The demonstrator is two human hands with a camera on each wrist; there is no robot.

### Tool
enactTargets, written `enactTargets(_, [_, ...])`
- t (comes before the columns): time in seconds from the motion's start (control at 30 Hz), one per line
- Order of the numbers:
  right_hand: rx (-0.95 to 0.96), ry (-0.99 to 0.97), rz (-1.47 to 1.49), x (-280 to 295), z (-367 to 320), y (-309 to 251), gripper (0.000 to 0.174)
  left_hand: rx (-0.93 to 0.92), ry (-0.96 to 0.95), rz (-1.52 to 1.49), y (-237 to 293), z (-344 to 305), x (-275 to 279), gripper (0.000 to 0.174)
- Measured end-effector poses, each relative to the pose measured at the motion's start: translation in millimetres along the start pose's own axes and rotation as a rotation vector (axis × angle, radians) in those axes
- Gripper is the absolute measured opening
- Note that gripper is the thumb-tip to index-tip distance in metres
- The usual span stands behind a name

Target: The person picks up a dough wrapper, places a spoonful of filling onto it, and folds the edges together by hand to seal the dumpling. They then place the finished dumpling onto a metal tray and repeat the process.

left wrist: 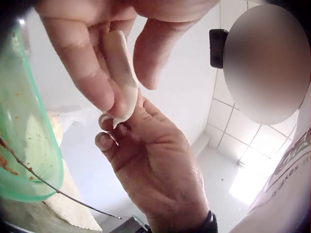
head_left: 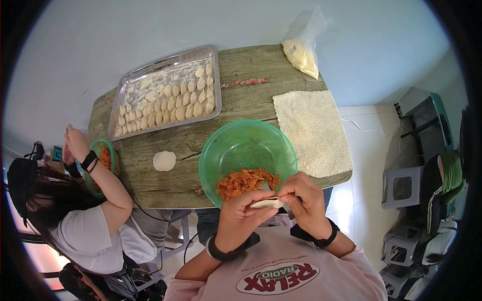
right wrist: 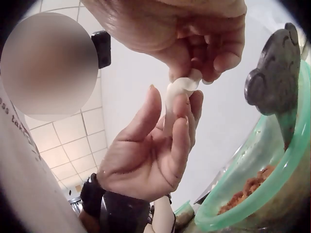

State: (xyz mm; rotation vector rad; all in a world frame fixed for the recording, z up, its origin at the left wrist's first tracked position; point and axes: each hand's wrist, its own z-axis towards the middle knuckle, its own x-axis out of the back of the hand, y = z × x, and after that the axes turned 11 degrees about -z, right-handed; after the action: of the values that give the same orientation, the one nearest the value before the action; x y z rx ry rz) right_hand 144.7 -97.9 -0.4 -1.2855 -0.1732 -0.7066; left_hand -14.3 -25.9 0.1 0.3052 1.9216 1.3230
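A folded pale dough wrapper (head_left: 267, 203) is held between both hands over the near rim of the green bowl (head_left: 211, 145). My left hand (head_left: 240, 220) supports it with curled fingers; in the right wrist view the wrapper (right wrist: 171, 109) lies along the fingers of the left hand (right wrist: 146, 155). My right hand (head_left: 309, 205) pinches its other end, as the left wrist view also shows for the right hand (left wrist: 160, 170). Reddish filling (head_left: 243, 183) lies in the bowl, and a metal utensil (right wrist: 277, 73) with a cartoon-shaped handle leans on its rim.
One flat round wrapper (head_left: 164, 161) lies left of the bowl. Behind it stands a metal tray (head_left: 217, 75) with rows of dumplings. A cream cloth (head_left: 314, 133) and a bag of pale powder (head_left: 303, 56) are at the right. At the left sits another person (head_left: 90, 226) beside a smaller bowl (head_left: 113, 160).
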Motion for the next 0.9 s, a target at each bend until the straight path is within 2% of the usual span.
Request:
enactTargets(0.2, [0.024,-0.008,-0.027,0.2,1.7,-0.7,0.012,-0.051,0.029,0.041,-5.3,1.1,3.6,0.034])
enactTargets(0.33, [-0.03,-0.003,0.029,-0.3,2.3,-5.2,0.014,-0.052,0.066,0.074,-1.9,0.9,-0.1,0.038])
enactTargets(0.4, [-0.032,0.002,0.037,-1.5,1.4,-3.4,0.014,-0.076,0.055,0.178,-1.8,0.9,-0.5,0.039])
enactTargets(0.7, [0.003,0.041,0.001,-3.1,-0.5,0.1,0.012,-0.119,0.03,0.342,-3.8,0.7,-0.2,0.04])
enactTargets(0.9, [-0.034,0.066,0.003,-4.8,0.1,-2.6,0.015,-0.179,0.065,0.339,-6.9,1.1,1.4,0.041])
